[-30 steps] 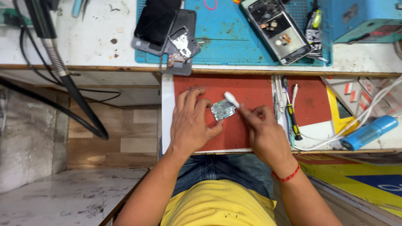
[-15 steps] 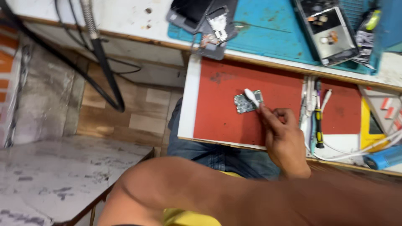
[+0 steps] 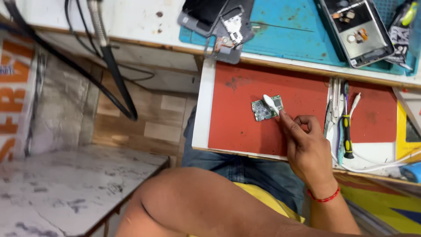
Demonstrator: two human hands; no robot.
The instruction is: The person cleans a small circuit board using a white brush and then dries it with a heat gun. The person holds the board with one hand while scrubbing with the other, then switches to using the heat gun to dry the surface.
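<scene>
At the far left, thick black cables are hanging down from the far edge of the white surface, kept clear of the work. Near the bottom, the person's left arm is crossing the view, bent at the elbow; its hand is lying outside the view, so its grip cannot be told. Moving right, a dismantled phone with its frame is resting half on the white surface and half on the blue mat, parked away from the piece in hand. Nearer, a red mat is covering a pull-out surface over the person's lap, giving a flat bed for small parts. On it the small green circuit board is lying flat, near the mat's middle, well apart from the other parts so it can be worked alone. The right hand is reaching in from the near right, its grip pinched together on a white brush-like tool, whose pale tip is touching the board's top face; the low angle is letting the tip sweep across the board. Further right, tweezers and a yellow-handled screwdriver are lying side by side in a strip just beside the hand, within easy reach. On the blue mat's far right an opened phone body is lying face up with its inside showing.
</scene>
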